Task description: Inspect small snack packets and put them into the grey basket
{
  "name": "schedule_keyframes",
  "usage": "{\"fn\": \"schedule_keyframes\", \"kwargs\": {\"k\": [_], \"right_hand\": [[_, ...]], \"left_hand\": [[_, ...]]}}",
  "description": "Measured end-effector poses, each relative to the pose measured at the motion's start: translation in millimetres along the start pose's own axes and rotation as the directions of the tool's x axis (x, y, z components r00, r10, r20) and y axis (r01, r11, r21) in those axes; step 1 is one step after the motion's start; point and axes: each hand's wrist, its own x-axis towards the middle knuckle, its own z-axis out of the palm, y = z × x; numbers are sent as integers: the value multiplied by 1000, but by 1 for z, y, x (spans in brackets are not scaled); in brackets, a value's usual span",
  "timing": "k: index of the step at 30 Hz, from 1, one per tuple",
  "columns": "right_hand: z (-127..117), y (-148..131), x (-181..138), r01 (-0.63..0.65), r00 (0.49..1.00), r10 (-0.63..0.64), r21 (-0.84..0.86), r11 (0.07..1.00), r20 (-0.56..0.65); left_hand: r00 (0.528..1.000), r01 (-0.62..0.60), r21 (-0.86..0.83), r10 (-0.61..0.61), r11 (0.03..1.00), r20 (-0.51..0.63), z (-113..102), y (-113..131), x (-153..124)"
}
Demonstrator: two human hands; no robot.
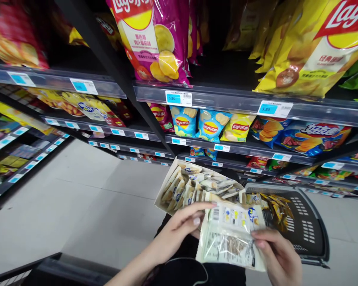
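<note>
I hold a stack of small white snack packets (231,236) low in the middle of the view. My left hand (179,230) pinches their left edge, thumb on top. Gripping their lower right corner, my right hand (279,258) has its fingers curled. Just beyond them lies an open cardboard tray (162,194) filled with several similar packets. To its right sits a black shopping basket (312,230) with more snack bags inside.
Dark store shelves (226,99) run across the view, stocked with Lay's chip bags (155,39) in pink, yellow and blue, with price tags (178,97) on the rails. Grey floor tiles (77,206) stretch to the left. A dark rail (32,264) crosses the lower left corner.
</note>
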Motion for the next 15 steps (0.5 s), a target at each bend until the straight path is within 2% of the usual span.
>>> {"fn": "schedule_keyframes", "kwargs": {"k": [2, 4, 7, 9, 11, 12, 15], "right_hand": [[3, 0, 0, -22, 999, 22, 20, 1000, -34], [6, -2, 0, -77, 996, 78, 43, 996, -44], [10, -5, 1, -116, 993, 116, 34, 993, -7], [11, -5, 1, -126, 992, 126, 5, 992, 16], [12, -3, 0, -134, 990, 135, -16, 991, 27], [11, -2, -1, -135, 991, 135, -26, 991, 23], [10, 3, -2, -62, 998, 62, -43, 997, 0]], "left_hand": [[999, -47, -166, 45, 985, -19, 7, -2, -1], [995, -95, -203, 84, 975, -59, 12, -3, -1], [986, -98, -95, 84, 991, -143, 15, -2, 1], [964, -154, 87, 169, 984, -206, 14, 1, 3], [916, -270, 309, 342, 912, -211, 11, 5, 4], [880, -337, 413, 439, 846, -182, 9, 6, 4], [735, -491, 646, 676, 584, -53, 6, 7, 5]]}}
